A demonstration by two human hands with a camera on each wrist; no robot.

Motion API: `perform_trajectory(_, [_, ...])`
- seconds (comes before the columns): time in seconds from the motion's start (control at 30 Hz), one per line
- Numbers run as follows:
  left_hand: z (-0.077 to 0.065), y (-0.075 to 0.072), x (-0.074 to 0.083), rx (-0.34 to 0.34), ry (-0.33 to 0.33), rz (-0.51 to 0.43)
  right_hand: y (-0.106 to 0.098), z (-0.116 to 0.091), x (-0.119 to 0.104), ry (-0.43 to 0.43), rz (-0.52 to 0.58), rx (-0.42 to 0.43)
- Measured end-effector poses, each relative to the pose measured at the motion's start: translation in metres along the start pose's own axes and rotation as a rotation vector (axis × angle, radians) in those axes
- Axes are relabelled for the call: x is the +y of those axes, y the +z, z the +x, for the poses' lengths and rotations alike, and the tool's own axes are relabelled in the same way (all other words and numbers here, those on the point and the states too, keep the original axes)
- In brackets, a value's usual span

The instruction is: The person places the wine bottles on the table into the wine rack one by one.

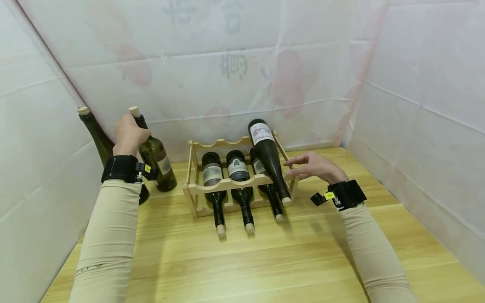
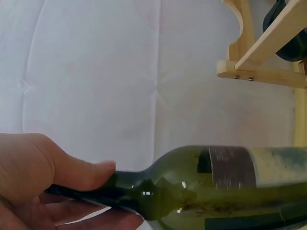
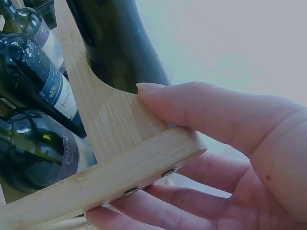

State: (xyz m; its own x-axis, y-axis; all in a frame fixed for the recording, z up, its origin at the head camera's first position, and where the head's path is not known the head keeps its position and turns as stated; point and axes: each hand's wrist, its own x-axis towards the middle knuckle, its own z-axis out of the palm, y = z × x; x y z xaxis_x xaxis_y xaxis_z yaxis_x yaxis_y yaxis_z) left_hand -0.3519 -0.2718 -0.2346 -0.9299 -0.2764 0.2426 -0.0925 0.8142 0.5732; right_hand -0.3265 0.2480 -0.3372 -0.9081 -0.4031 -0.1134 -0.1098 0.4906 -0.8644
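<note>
My left hand [image 1: 129,134] grips the neck of a green wine bottle [image 1: 154,158] that stands upright left of the rack. The left wrist view shows the thumb on one side of the bottle's neck and the fingers on the other. At the right end of a wooden wine rack [image 1: 227,184], my right hand [image 1: 317,167] holds the front corner. Its thumb lies by the top rail, with the fingers around the end post [image 3: 144,167]. On the upper tier at that end rests a dark bottle [image 1: 270,151], its corked neck sloping forward and down.
Three bottles lie in the lower tier, among them one with a pale label [image 1: 238,168]; their corks face the front. Another green bottle [image 1: 96,136] stands at the far left, partly behind my left arm. White sheets [image 1: 182,92] enclose the wooden table [image 1: 242,265] at back and sides.
</note>
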Motion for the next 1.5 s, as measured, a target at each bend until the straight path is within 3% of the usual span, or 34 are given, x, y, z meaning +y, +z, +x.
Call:
perform_trajectory(0.23, [-0.002, -0.001, 0.002, -0.02, -0.023, 0.036, 0.0, 0.0, 0.001, -0.007, 0.014, -0.011])
perform_trajectory(0.47, [-0.003, 0.003, 0.003, -0.028, 0.025, 0.074, 0.001, 0.001, 0.003, -0.007, 0.014, -0.004])
perform_trajectory(0.93, [-0.005, 0.0, -0.001, -0.291, 0.002, -0.051, 0.001, 0.0, 0.0, -0.018, 0.025, -0.015])
perform_trajectory(1.13, [-0.005, 0.002, -0.006, -0.363, -0.019, -0.044, 0.001, 0.0, 0.001, -0.005, 0.02, -0.006])
perform_trajectory(1.23, [-0.004, 0.004, -0.008, -0.42, 0.001, -0.045, 0.001, 0.0, 0.002, -0.003, 0.025, -0.003])
perform_trajectory(1.5, [-0.003, 0.012, -0.012, -0.466, 0.005, -0.087, 0.002, -0.001, 0.002, -0.011, 0.03, 0.002])
